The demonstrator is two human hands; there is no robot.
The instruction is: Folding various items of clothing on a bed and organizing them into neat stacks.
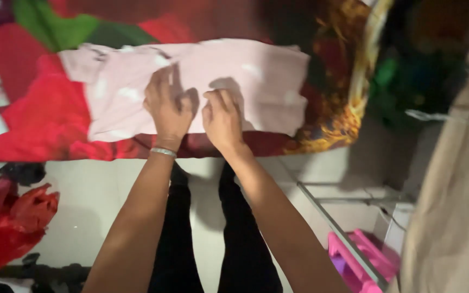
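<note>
Two hands, left [166, 111] and right [222, 119], fingers together, pressed flat mid-cloth [267, 81]: smoothing step, likely; next, probably, a fold across from the cloth's far edge.

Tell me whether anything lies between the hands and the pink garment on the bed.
Nothing visible does. The left hand and right hand both rest flat, directly on the pink garment spread over the red bedcover.

Pink plastic thing [362, 260] cut off below.
</note>
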